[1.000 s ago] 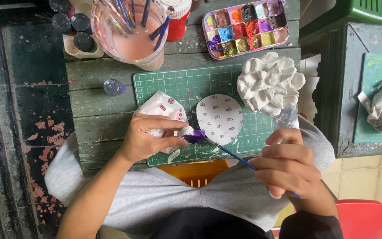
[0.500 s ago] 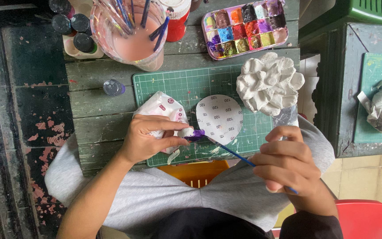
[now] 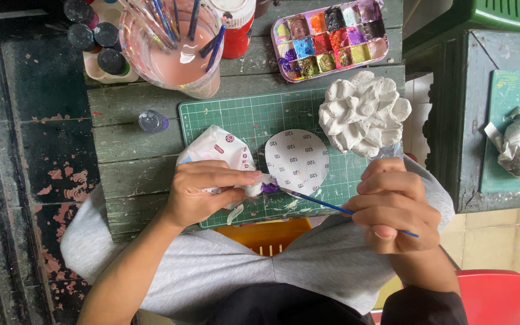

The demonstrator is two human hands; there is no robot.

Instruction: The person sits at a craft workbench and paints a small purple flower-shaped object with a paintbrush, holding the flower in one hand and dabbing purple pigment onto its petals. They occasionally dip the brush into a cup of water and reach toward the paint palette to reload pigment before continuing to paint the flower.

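My left hand (image 3: 203, 192) pinches a small white clay piece with a purple-painted tip (image 3: 267, 186) at the front of the green cutting mat (image 3: 254, 117). Under that hand lies a crumpled white wrapper (image 3: 218, 146). My right hand (image 3: 395, 207) grips a thin blue paintbrush (image 3: 320, 202) whose tip touches the purple spot. A round sandpaper disc (image 3: 296, 159) lies on the mat between my hands. A white clay flower (image 3: 362, 114) sits at the mat's right end.
A paint palette with several colours (image 3: 332, 37) lies at the back. A clear cup of pinkish water holding several brushes (image 3: 176, 51) stands at back left, beside dark paint bottles (image 3: 94, 42). A small vial (image 3: 151, 121) lies left of the mat. A side table (image 3: 507, 114) stands right.
My right hand has drifted slightly left and up with the brush. The left hand keeps holding the small piece in the same spot.
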